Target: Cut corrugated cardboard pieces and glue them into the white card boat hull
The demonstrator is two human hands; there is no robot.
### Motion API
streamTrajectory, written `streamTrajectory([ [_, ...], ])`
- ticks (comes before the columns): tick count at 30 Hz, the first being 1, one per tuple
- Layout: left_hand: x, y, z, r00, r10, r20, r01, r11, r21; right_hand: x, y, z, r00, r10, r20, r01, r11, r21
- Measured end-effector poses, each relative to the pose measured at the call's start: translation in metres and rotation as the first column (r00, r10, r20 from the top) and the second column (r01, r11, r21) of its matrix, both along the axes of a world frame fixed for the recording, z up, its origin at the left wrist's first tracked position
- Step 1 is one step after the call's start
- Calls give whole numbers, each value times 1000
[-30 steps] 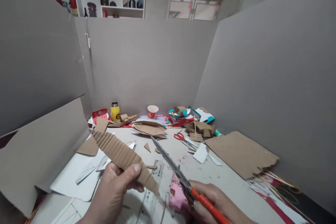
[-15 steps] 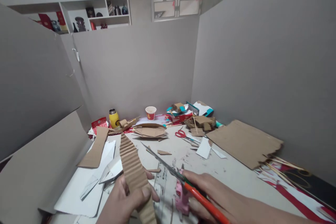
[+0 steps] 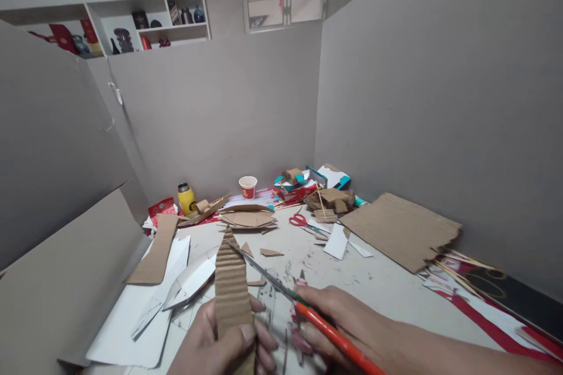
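Note:
My left hand (image 3: pixel 222 337) is closed around a corrugated cardboard strip (image 3: pixel 232 287) that tapers to a point at its far end, the thumb lying across its ridged face. Red-handled scissors (image 3: pixel 281 288) are gripped in my right hand (image 3: pixel 338 322). Their blades look nearly closed and point up and left, the tips overlapping the strip near its pointed end. Whether they touch it I cannot tell. Behind the right hand a pink object (image 3: pixel 299 334) is partly hidden. A clear ruler (image 3: pixel 267 299) lies on the table between the hands.
White card (image 3: pixel 127 328) and a brown cardboard piece (image 3: pixel 153 255) lie left. At the back stand a yellow flask (image 3: pixel 187 199), a paper cup (image 3: pixel 248 187) and a boat-shaped cardboard piece (image 3: pixel 247 220). Second red-handled scissors (image 3: pixel 298 220) and a large cardboard sheet (image 3: pixel 400 231) lie right.
The cardboard strip has turned more upright and shifted slightly right. The scissors' tips, earlier apart from it on the right, now overlap its upper part. The view has swung a little right.

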State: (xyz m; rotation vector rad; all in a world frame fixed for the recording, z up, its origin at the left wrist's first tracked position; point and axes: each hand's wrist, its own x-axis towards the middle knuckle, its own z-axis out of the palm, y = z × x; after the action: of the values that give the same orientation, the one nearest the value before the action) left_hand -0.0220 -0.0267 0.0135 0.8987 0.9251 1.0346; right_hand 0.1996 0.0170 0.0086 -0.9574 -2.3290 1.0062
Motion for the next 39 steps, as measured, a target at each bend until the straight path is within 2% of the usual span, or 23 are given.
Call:
streamTrajectory([
  [3,-2,3,11,997,23,71,-24,999,21,0,2,-12,998,16,-59,-20,998,-64],
  [6,-11,7,22,986,71,151,-61,995,-73,-2,2,-19,991,12,-135,-30,991,-127],
  [9,-23,11,26,956,148,253,-122,986,-112,-4,1,-19,982,1,-189,-32,986,-162],
  [14,-45,18,22,858,353,373,-345,934,-90,-4,-1,-15,993,-14,-119,10,999,-37],
  [17,-44,18,24,828,446,340,-430,894,-126,-5,-2,-14,994,-2,-108,-4,999,-54],
  [20,-28,14,26,844,462,273,-463,884,-64,-6,-2,-12,996,-7,-89,1,998,-67],
  [25,-4,9,20,833,518,196,-534,845,33,-9,-9,-4,990,-84,109,74,993,88],
  [28,-7,11,17,815,555,167,-572,817,76,-7,-17,5,981,-92,173,76,992,98],
  [33,-23,10,22,771,627,110,-636,762,117,8,-20,12,970,-132,206,129,991,30],
  [39,-29,9,20,812,584,-17,-567,795,215,20,-15,12,960,-182,213,205,975,-92],
])
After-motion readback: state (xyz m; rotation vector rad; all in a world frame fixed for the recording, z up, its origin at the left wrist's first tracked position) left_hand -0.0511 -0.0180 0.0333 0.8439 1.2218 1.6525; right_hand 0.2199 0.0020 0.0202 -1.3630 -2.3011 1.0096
